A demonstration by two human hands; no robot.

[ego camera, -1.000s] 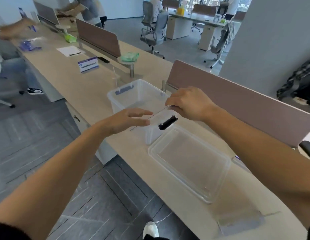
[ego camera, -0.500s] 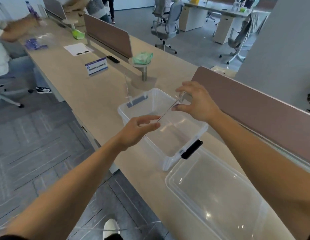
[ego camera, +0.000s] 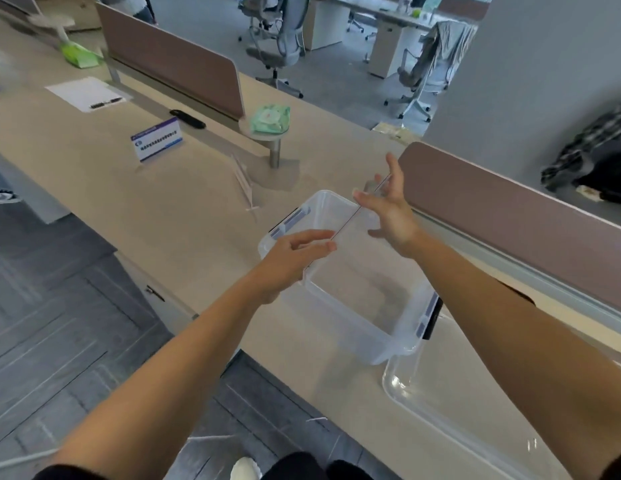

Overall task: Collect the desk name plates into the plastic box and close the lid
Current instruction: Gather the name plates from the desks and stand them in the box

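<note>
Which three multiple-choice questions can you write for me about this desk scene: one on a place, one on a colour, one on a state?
1. Where is the clear name plate between the left hand and the right hand?
A) above the open plastic box
B) on the floor
C) under the lid

2. What colours has the printed name plate standing on the desk?
A) red and black
B) blue and white
C) all green

3. In what state is the lid?
A) clipped on the box
B) off the box, lying on the desk beside it
C) leaning on the divider

Answers:
1 A, as the plate's thin edge runs over the box opening.
2 B, as it shows a white face with blue bands.
3 B, as the box is open and the lid lies flat next to it.
</note>
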